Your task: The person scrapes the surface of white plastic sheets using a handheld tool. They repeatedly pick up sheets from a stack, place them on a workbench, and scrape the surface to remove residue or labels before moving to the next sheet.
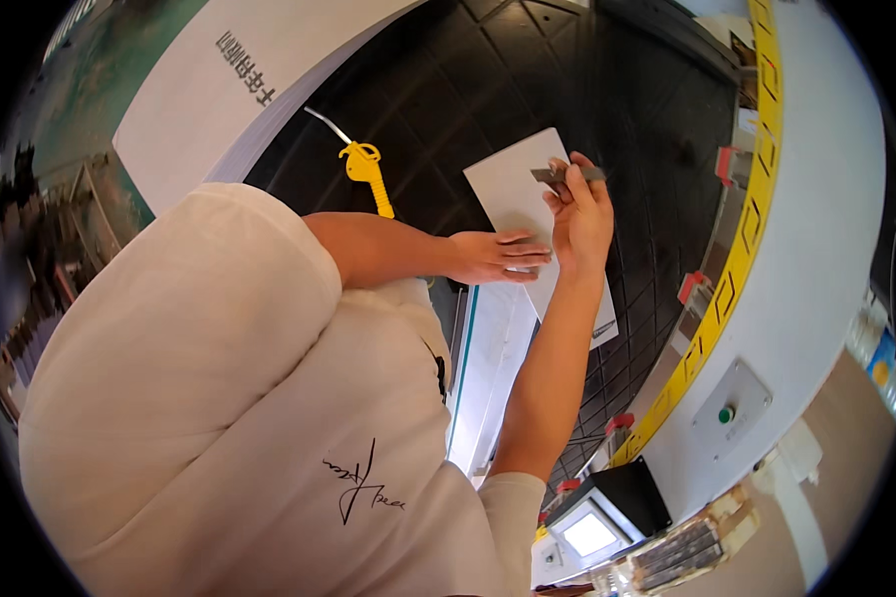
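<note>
A white rectangular board lies aslant on the black ribbed work surface. My left hand rests on it palm down, with the fingers stretched out. Over the board's right edge, my right hand is closed round a short, flat, dark grey bar. That bar sticks out past both sides of the fingers; its exact kind cannot be made out. Left of the board lies a yellow air blow gun with a bent metal nozzle. A small dark mark or thing shows at the board's near corner.
A white machine housing edged with yellow marked tape curves along the right, with red blocks inside it. It carries a green button. A lit screen stands near right; a large white panel is at left.
</note>
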Available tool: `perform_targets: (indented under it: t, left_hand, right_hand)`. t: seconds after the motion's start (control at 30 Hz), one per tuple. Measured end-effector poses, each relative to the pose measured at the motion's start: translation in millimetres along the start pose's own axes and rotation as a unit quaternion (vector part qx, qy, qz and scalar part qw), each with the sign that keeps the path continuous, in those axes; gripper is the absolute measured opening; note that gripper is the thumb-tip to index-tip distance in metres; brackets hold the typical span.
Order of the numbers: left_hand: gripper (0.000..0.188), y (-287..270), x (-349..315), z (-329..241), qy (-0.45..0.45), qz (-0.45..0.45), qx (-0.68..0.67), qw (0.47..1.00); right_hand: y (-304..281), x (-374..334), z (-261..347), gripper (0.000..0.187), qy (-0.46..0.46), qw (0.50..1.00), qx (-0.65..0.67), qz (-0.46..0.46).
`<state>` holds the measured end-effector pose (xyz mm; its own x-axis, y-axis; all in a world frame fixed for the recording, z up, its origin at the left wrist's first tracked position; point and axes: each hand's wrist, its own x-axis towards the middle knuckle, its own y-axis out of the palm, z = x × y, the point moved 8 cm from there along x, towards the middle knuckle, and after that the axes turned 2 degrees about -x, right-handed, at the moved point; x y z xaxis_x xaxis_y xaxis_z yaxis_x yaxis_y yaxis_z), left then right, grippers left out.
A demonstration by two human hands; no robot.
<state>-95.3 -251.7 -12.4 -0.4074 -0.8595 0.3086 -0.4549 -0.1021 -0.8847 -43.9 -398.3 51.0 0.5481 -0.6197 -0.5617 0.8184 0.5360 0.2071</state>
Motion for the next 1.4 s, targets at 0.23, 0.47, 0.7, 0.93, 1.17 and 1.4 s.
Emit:
perform_targets:
  t: [0.23, 0.47, 0.7, 0.93, 1.17, 1.4]
  left_hand:
    - [0.05, 7.2, 1.1, 0.9, 0.002, 0.023, 0.043, 0.999]
    - [0.052, 9.4, 2.7, 2.5, 0.001, 0.032, 0.044, 0.999]
    - [0.055, 12.0, 5.6, 6.7, -0.029, 0.027, 0.057, 0.998]
    - [0.055, 16.8, 10.3, 9.7, -0.057, 0.026, 0.048, 0.997]
    - [0.049, 4.0, 9.2, 19.7, -0.123, -0.037, 0.027, 0.991]
    - [0.058, 34.6, 9.0, 22.5, -0.158, 0.01, 0.018, 0.987]
  right_hand:
    - [52.4, 47.4, 19.1, 0.024, -0.24, 0.767, -0.593, 0.039]
    - [2.2, 69.1, 6.5, 0.018, -0.272, 0.767, -0.572, -0.099]
    - [6.4, 81.4, 8.6, 0.018, -0.304, 0.751, -0.581, -0.076]
    - [12.9, 86.8, 9.7, 0.017, -0.327, 0.729, -0.6, -0.031]
    - [20.1, 79.4, 0.4, 0.017, -0.355, 0.714, -0.603, -0.014]
    - [74.1, -5.2, -83.5, 0.021, -0.369, 0.686, -0.611, 0.144]
